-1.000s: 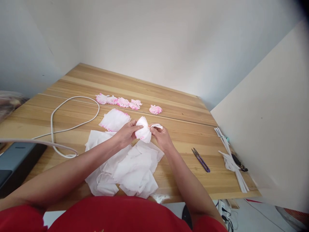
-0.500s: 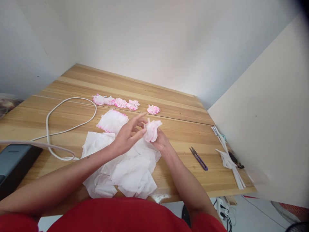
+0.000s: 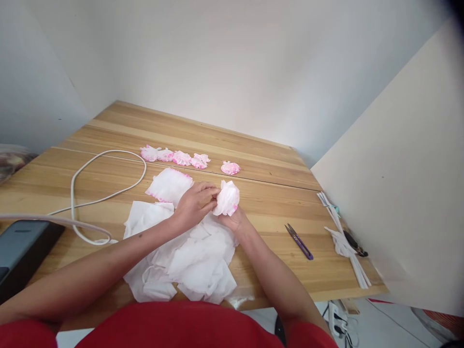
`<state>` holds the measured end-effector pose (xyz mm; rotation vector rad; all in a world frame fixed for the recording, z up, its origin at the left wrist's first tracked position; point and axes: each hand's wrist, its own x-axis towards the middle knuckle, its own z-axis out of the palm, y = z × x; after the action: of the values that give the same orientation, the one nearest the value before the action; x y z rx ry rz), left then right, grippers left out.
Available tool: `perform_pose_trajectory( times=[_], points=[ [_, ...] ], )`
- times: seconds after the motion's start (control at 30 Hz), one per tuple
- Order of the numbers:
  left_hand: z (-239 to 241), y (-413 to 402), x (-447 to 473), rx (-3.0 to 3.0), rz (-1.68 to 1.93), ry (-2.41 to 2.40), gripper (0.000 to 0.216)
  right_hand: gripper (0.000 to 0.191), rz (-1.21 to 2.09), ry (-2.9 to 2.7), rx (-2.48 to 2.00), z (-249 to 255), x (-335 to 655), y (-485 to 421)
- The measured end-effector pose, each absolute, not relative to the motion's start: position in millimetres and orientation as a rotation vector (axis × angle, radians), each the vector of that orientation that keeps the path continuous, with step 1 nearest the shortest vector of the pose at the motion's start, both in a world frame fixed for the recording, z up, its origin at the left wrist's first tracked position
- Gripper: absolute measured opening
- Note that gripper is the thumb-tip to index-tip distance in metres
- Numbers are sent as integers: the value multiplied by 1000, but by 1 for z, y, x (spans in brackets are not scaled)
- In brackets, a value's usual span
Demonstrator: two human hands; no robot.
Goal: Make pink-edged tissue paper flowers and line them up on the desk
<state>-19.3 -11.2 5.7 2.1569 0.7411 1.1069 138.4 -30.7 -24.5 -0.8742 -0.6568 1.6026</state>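
Observation:
Both hands meet over a pile of white tissue sheets [image 3: 188, 256] on the wooden table [image 3: 268, 203]. My right hand [image 3: 234, 221] cups a bunched white tissue flower [image 3: 227, 197] with faint pink edges from below. My left hand [image 3: 195, 202] pinches the flower's left side with closed fingers. A flat pleated tissue with pink edges [image 3: 168, 184] lies just left of my hands.
Several finished pink-edged tissue flowers [image 3: 181, 157] lie in a row behind, one more [image 3: 230, 167] apart to the right. Purple-handled snips [image 3: 299, 240] lie to the right. White strips [image 3: 344, 241] rest by the right wall. A white cable [image 3: 87, 193] loops at left beside a dark device [image 3: 21, 246].
The left hand's fingers, spread half a second ago, have closed onto the flower again. The bow-shaped tissue of a second ago is now fluffed into a rounder ball in my right hand.

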Motion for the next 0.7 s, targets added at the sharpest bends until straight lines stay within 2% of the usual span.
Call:
perform_pose_trajectory(
  times=[0.17, 0.33, 0.53, 0.7],
  points=[
    [4, -5, -19, 2039, 1073, 797, 27, 6, 1619, -521, -826, -24, 132, -32],
    [1, 3, -19, 1727, 974, 826, 23, 16, 1612, -443, -859, -23, 130, -32],
    [-3, 10, -17, 1369, 929, 938, 24, 13, 1554, -538, -883, -20, 135, -30],
    [7, 5, -21, 1277, 893, 841, 26, 14, 1493, -615, -890, -16, 145, -26]
  ],
)
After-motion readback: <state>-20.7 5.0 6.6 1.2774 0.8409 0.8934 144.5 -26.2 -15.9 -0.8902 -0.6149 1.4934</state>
